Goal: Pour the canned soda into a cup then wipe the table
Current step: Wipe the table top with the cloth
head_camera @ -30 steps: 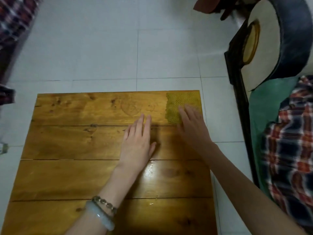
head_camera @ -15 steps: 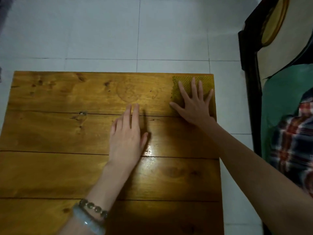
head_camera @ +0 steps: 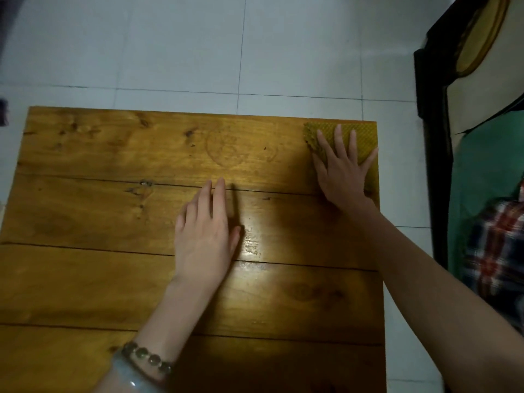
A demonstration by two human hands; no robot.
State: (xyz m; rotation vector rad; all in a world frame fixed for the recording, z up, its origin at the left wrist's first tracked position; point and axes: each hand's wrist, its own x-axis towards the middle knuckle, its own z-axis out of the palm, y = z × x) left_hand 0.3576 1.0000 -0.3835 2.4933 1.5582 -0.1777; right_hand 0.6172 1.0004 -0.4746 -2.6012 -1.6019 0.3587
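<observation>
Now the right hand point(head_camera: 341, 173) presses spread fingers point(head_camera: 338, 140) flat on the yellow cloth point(head_camera: 365, 134) at the table's point(head_camera: 85, 208) far corner.

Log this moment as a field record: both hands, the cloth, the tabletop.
left hand: flat on the table, fingers straight, holding nothing
right hand: fingers spread, pressing on the cloth
cloth: yellow, textured, at the table's far right corner
table: wooden planks; ring marks near the far edge, wet sheen beside the left thumb
left wrist: bead bracelet
</observation>
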